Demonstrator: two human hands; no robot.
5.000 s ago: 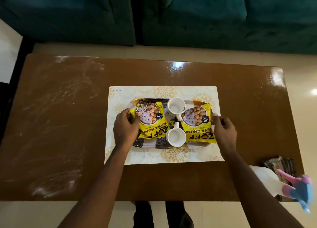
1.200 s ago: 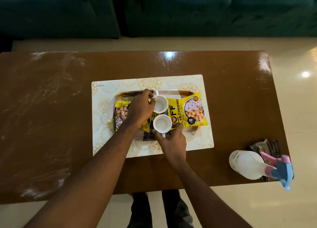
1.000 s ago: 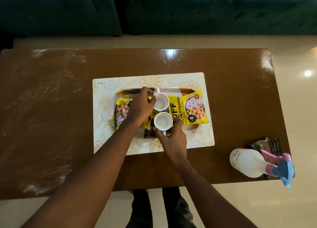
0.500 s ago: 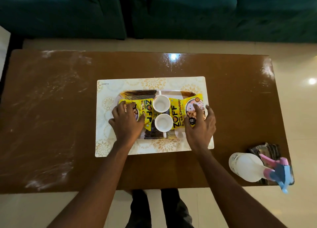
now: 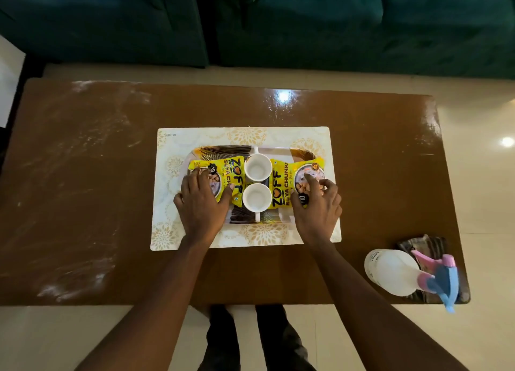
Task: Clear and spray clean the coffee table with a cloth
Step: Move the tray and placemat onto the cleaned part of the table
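1. Two open-palmed hands, left hand [image 5: 200, 203] and right hand [image 5: 317, 206], rest on snack packets [image 5: 280, 185], grasping nothing; cups [image 5: 257, 168] stand between them.
2. Spray bottle [image 5: 390, 271] and cloth [image 5: 426, 244] lie on the worktop [image 5: 83, 189], right of the right hand.
3. Risk: a tilted tray [image 5: 223, 150] would topple the cups.
4. A second earlier, both hands touched the cups.
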